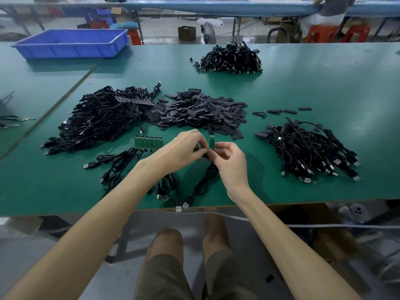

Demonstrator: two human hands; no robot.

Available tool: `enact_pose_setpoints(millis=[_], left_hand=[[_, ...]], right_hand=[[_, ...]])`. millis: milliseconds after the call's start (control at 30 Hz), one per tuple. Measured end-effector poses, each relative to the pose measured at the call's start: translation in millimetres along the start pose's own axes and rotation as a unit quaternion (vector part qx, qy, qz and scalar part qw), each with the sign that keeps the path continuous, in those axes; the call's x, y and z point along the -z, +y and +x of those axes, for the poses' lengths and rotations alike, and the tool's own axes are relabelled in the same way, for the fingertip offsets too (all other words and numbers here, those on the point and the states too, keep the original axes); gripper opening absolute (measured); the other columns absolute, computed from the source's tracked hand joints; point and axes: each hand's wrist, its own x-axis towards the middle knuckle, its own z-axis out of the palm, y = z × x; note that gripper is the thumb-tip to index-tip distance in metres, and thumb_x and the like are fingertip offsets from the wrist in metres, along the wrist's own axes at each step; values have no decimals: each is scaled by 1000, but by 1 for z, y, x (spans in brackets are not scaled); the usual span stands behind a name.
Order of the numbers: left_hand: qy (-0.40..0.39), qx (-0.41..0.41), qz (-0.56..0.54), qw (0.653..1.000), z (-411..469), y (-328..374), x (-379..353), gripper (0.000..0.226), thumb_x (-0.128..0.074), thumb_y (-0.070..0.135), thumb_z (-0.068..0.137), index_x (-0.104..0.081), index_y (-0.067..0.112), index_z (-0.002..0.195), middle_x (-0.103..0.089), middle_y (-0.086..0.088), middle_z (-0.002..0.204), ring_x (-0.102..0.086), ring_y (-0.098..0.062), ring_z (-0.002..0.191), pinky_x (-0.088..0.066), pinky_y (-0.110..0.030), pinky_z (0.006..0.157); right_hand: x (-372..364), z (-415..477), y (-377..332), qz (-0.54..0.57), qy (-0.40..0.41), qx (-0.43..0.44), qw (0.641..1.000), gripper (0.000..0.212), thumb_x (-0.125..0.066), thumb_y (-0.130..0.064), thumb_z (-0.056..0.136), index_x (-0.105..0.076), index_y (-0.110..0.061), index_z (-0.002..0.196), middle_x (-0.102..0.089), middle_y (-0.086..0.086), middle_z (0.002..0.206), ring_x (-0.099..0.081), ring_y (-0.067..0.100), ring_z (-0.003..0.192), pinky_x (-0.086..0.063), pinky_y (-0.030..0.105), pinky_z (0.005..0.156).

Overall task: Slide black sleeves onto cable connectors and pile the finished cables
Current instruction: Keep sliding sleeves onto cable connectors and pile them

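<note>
The cable [204, 178] being worked on lies at the near middle of the table [324, 83]. Its green board [212, 141] is lifted upright between the two hands. The right hand [229, 161] pinches the base of that board with thumb and forefinger. The left hand [184, 148], fingers curled, pinches a small dark piece [196, 149] just beside it. This is probably a sleeve, though it is mostly hidden.

The step looks like lining the sleeve up with the board, with the sliding not yet done. Next, the sleeve's opening must meet the board squarely and be pushed down over it. The cable then goes to the sleeved pile [307, 148] on the right. More boards [148, 142] wait in a row, near the loose sleeves [199, 111].
</note>
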Motion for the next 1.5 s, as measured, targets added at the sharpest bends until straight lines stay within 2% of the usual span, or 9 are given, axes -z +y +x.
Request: enact_pose_setpoints(millis=[100, 200, 400, 533, 633, 767, 1267, 1433, 1500], left_hand=[[-14, -3, 32, 999, -1, 4, -1, 13, -65, 25, 99, -65, 17, 109, -57, 2, 114, -59, -13, 97, -50, -32, 88], [-39, -19, 83, 996, -2, 9, 2, 21, -64, 30, 99, -69, 19, 116, -61, 1, 111, -60, -19, 100, -50, -38, 90], [-34, -17, 162, 986, -1, 11, 7, 31, -57, 42, 101, -75, 18, 106, -71, -3, 88, -64, -26, 83, -53, -43, 78], [12, -11, 148, 989, -6, 0, 10, 29, -57, 35, 103, -75, 13, 106, -73, -6, 88, -66, -28, 81, -53, -45, 78], [50, -14, 138, 989, -7, -9, 13, 31, -56, 32, 103, -75, 7, 102, -73, -7, 83, -66, -27, 75, -53, -44, 74], [75, -30, 129, 988, -9, -10, 16, 30, -57, 29, 103, -75, 5, 107, -75, -9, 89, -68, -27, 81, -54, -45, 77], [55, -77, 152, 984, -17, -7, 23, 28, -56, 27, 104, -72, 7, 114, -71, -6, 99, -64, -26, 94, -52, -46, 82], [32, -123, 165, 978, -20, -10, 29, 20, -62, 10, 100, -73, 8, 117, -74, -5, 108, -65, -26, 102, -56, -47, 81], [33, -135, 175, 975, -22, -12, 30, 26, -61, -3, 97, -73, 8, 117, -74, -4, 109, -66, -26, 103, -57, -46, 79]], right_hand=[[0, 0, 0, 5, 10, 1, 1000, 21, -80, -18, 91, -65, -21, 104, -77, -2, 95, -75, 8, 87, -56, 19, 74], [0, 0, -1, 9, 29, -4, 1000, 20, -82, -22, 89, -65, -23, 100, -77, -4, 94, -73, 4, 85, -55, 16, 71], [0, 0, -1, 20, 34, -1, 999, 12, -80, -20, 90, -71, -21, 98, -78, -4, 92, -74, 7, 89, -56, 20, 76], [1, -1, -1, 36, 30, 5, 999, 8, -72, -14, 95, -72, -20, 99, -79, -4, 88, -75, 12, 84, -60, 27, 81], [1, -2, -2, 32, 31, 11, 999, 12, -69, -12, 96, -74, -23, 98, -78, -8, 88, -73, 9, 83, -59, 24, 79], [1, -2, -3, 31, 34, 7, 999, 13, -69, -12, 95, -75, -24, 95, -77, -8, 87, -71, 6, 83, -56, 21, 75], [1, -4, -3, 18, 25, 6, 999, 15, -72, -13, 89, -78, -26, 87, -75, -7, 79, -66, 6, 77, -54, 21, 71], [2, -4, -4, 8, 0, 9, 1000, 17, -71, -11, 89, -78, -26, 85, -71, -10, 72, -59, 4, 70, -50, 19, 65], [2, -5, -4, 5, -9, 10, 1000, 17, -71, -11, 89, -79, -26, 85, -71, -9, 73, -59, 6, 71, -51, 23, 67]])
